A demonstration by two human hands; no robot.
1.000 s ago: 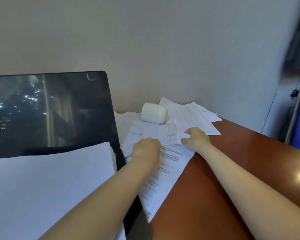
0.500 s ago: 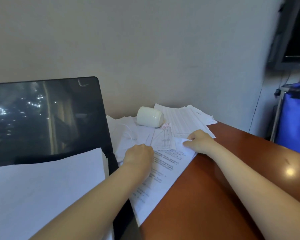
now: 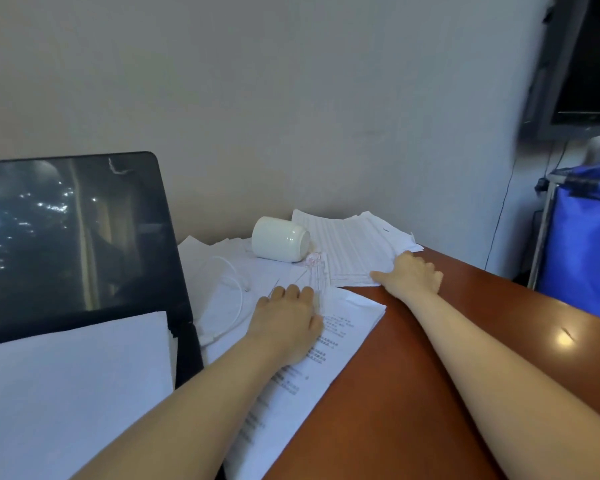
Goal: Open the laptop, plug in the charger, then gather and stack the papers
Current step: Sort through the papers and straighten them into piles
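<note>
The open laptop [image 3: 73, 237] stands at left with a dark screen, and a white paper stack [image 3: 70, 386] lies over its keyboard. Loose papers [image 3: 333, 362] with printed text spread to the right of it. My left hand [image 3: 288, 320] rests on these sheets with curled fingers, the fingertips hidden. My right hand [image 3: 411, 275] grips the near corner of a ruled paper stack [image 3: 347, 244] by the wall, its thumb lying along the stack's front edge. A white charger cable [image 3: 236, 299] curls over the papers beside the laptop.
A white cup [image 3: 279, 243] lies on its side on the papers between the two stacks. The brown desk [image 3: 430, 393] runs to the right. A blue bin [image 3: 582, 244] and a dark monitor [image 3: 586, 64] are past the desk's right edge.
My right hand has moved back and to the right, from the printed sheets onto the ruled stack's corner. My left hand stays on the printed sheets. The view has turned slightly right.
</note>
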